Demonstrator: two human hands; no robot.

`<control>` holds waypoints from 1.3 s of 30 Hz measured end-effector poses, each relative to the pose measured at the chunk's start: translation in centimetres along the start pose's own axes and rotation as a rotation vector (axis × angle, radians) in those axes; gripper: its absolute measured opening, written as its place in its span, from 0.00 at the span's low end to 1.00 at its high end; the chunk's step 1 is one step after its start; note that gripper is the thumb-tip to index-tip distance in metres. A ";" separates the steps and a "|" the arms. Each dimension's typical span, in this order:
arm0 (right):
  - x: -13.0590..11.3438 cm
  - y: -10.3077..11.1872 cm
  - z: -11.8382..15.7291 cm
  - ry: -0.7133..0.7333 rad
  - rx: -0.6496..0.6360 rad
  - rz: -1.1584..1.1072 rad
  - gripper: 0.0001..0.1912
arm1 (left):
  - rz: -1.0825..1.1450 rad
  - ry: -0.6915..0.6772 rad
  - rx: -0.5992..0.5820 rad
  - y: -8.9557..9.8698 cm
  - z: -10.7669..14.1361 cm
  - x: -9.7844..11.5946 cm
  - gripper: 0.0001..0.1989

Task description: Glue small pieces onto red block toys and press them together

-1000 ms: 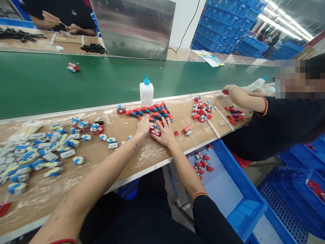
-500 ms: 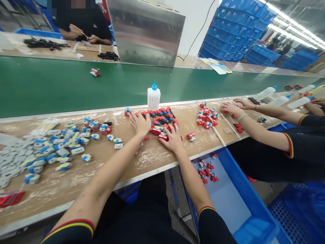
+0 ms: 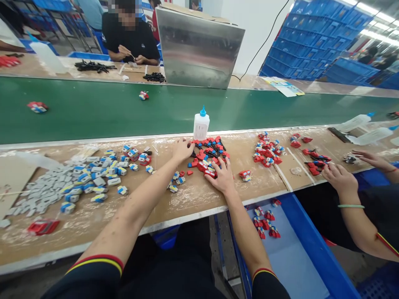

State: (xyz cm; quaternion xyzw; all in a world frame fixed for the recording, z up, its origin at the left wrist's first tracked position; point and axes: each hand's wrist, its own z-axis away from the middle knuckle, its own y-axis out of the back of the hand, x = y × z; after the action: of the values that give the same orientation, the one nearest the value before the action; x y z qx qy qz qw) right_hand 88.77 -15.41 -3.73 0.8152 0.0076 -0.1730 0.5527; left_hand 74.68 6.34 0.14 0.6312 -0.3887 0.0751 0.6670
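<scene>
My left hand is at the left edge of a pile of red, blue and black parts, its fingers bent toward the pieces; whether it grips one is hidden. My right hand lies with fingers spread on the red pieces at the pile's front right. Behind the pile stands a white bottle with a blue cap. Several small blue, yellow and white pieces lie just below my left wrist. One red and white piece sits to the right of my right hand.
Grey and blue-white blocks cover the table's left. A red-piece pile lies right, near a co-worker's hands. A blue bin stands below the front edge. Beyond the green belt, another person sits beside a metal panel.
The view has shifted left. My left hand has drawn its fingers in at the pile's edge, while my right hand stays on the red pieces. The co-worker's hands have moved nearer the front edge.
</scene>
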 end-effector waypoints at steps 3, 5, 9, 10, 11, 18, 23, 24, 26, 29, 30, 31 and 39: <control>0.4 0.3 0.1 0.003 -0.010 0.007 0.33 | 0.018 -0.040 -0.005 -1.4 1.8 1.2 0.14; 0.7 0.5 0.2 -0.002 -0.015 0.019 0.32 | 0.038 -0.046 0.001 -2.4 2.7 2.1 0.15; 1.3 0.8 0.6 -0.023 0.006 0.032 0.30 | 0.080 -0.025 0.037 -4.1 3.6 3.6 0.19; 1.5 0.9 0.7 -0.027 0.012 0.031 0.30 | 0.090 -0.020 0.049 -4.4 3.8 3.9 0.20; 1.6 0.9 0.9 -0.030 0.017 0.029 0.30 | 0.100 -0.016 0.062 -4.7 3.9 4.1 0.20; 2.1 0.8 1.5 -0.034 0.059 0.007 0.30 | 0.149 -0.011 0.116 -6.2 4.2 4.5 0.21; 2.4 0.7 1.7 -0.035 0.079 0.027 0.30 | 0.181 -0.019 0.110 -7.0 4.2 5.2 0.20; 2.5 0.7 1.7 -0.038 0.088 0.036 0.30 | 0.190 -0.023 0.105 -7.2 4.1 5.4 0.20; 2.7 0.8 1.9 -0.050 0.104 0.056 0.29 | 0.207 -0.031 0.093 -7.6 4.0 6.0 0.20; 3.3 1.0 2.2 -0.073 0.106 0.082 0.28 | 0.233 -0.042 0.072 -8.3 3.7 7.0 0.20; 3.5 1.1 2.2 -0.083 0.103 0.089 0.28 | 0.240 -0.047 0.064 -8.5 3.6 7.4 0.20; 3.7 1.2 2.3 -0.093 0.100 0.096 0.28 | 0.248 -0.052 0.057 -8.8 3.6 7.8 0.20; 5.0 1.3 3.2 -0.151 0.152 0.161 0.27 | 0.281 -0.059 0.126 -8.6 3.6 9.9 0.24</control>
State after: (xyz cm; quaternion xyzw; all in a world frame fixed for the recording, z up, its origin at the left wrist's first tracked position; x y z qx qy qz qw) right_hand 92.86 -19.74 -5.08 0.8372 -0.1124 -0.1891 0.5006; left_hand 85.04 -2.37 -0.88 0.6131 -0.4869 0.1733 0.5975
